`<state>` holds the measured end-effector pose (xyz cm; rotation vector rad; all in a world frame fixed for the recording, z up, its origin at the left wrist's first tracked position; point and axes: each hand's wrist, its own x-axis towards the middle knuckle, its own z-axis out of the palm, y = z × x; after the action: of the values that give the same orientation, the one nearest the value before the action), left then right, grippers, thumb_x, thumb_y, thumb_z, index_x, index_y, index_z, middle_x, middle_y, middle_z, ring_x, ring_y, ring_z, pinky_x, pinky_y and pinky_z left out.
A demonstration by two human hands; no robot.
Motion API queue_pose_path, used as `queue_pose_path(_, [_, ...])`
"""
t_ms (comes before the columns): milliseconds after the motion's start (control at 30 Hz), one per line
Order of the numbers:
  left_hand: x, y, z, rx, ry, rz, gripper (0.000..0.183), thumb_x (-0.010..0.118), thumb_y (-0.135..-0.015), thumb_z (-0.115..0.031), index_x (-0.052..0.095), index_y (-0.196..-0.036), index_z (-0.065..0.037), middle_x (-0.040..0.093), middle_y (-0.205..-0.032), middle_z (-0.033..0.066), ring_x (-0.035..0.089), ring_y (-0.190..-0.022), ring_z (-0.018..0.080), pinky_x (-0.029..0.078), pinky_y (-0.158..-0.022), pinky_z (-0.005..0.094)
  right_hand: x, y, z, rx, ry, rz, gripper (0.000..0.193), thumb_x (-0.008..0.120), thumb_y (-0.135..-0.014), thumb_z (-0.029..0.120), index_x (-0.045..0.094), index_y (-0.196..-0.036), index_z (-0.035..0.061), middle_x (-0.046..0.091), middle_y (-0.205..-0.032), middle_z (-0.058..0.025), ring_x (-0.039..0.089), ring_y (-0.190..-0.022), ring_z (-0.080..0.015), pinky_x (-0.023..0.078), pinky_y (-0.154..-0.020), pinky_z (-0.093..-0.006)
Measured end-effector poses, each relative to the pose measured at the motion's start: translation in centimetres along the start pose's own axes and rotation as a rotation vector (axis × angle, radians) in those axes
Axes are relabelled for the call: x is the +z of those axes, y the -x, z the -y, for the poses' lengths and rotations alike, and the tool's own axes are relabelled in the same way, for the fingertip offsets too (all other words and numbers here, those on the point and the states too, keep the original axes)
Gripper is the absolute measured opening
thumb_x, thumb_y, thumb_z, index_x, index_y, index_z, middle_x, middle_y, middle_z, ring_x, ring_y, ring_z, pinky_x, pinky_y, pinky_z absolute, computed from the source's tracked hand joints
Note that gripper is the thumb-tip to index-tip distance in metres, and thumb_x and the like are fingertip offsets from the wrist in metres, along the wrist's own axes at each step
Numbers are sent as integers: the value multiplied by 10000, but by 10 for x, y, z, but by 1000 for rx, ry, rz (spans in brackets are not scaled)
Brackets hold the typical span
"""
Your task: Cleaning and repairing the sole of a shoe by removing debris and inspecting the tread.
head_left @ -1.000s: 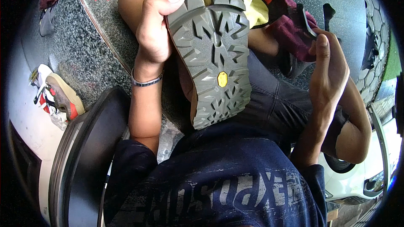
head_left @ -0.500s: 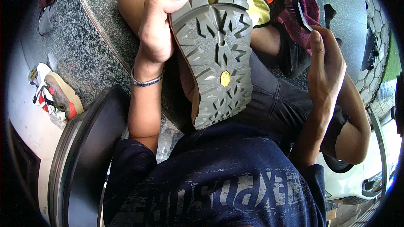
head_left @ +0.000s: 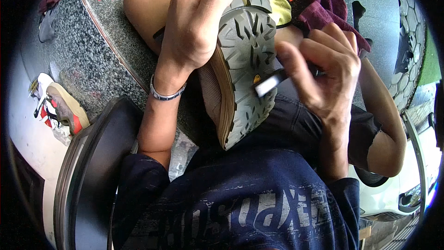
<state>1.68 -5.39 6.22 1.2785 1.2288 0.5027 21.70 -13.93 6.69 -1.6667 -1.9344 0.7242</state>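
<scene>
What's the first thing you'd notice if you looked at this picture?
The big grey lugged sole of a shoe, turned up in the middle of the picture. The left hand grips it near the toe, and the right hand presses a small dark tool with a pale tip against the tread.

The left hand holds a shoe with its grey bumpy sole facing up. The thumb presses on the toe end. The right hand holds a small tool, and its pale tip touches the sole by a little yellow spot. A dark red cloth lies behind.
</scene>
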Motion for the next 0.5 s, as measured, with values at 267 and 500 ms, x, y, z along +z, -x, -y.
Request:
queue_pose_path(267, [-2,2,7,248,-154,-38,385,371,-921,-186,583,-1060,105,601,-1065,195,593,-966,222,463,-892,312,24,-9,-25,-145,95,48,276,740,-841,297,718,-606,154,643,-581,40,575,-606,-146,400,-660,-330])
queue_pose_path(500, [6,2,-8,157,-152,-11,370,379,-932,-174,585,-1056,107,594,-1068,208,598,-949,226,468,-873,317,22,-19,8,-159,-16,63,304,762,-813,319,660,-578,156,553,-543,43,569,-615,-166,385,-677,-344])
